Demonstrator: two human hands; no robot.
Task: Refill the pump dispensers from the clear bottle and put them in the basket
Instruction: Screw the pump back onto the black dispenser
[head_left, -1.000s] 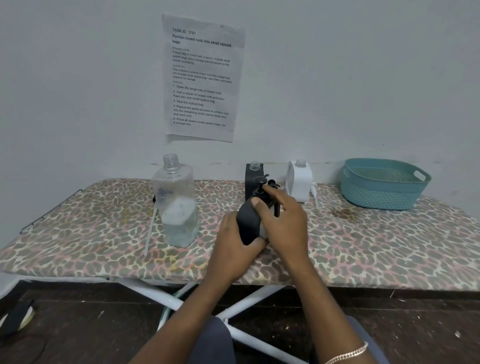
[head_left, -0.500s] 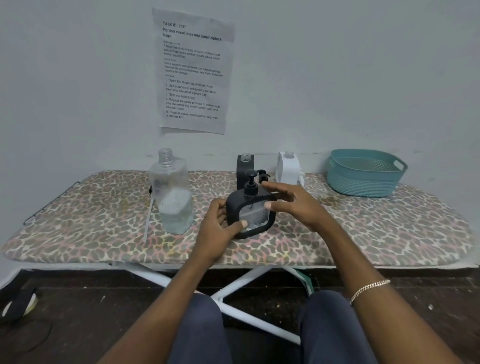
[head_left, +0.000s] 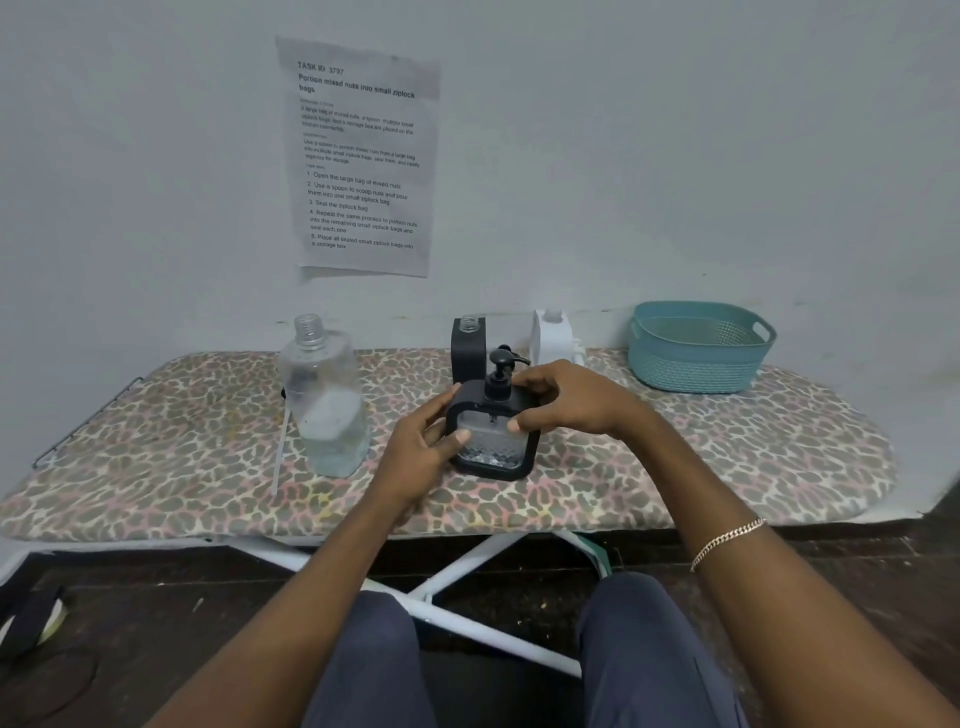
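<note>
A black-framed pump dispenser (head_left: 493, 447) with its pump head fitted stands upright on the ironing board (head_left: 727, 467), a little clear liquid in its bottom. My left hand (head_left: 421, 447) grips its left side. My right hand (head_left: 566, 400) holds its top right corner, thumb on the front. The clear bottle (head_left: 327, 405), uncapped and about half full, stands to the left. Behind are a second black dispenser (head_left: 467, 343) without a pump and a white dispenser (head_left: 550, 338), also open. The teal basket (head_left: 696, 348) sits at the back right.
A loose black pump head (head_left: 511, 356) lies behind the held dispenser. A white pump tube (head_left: 280, 457) lies beside the clear bottle. A printed sheet (head_left: 363, 156) hangs on the wall. The board's white legs (head_left: 467, 566) and my knees are below.
The dispenser went from tilted in my hands, pump being fitted, to upright on the board. My right hand moved from the pump top to the dispenser's top right corner.
</note>
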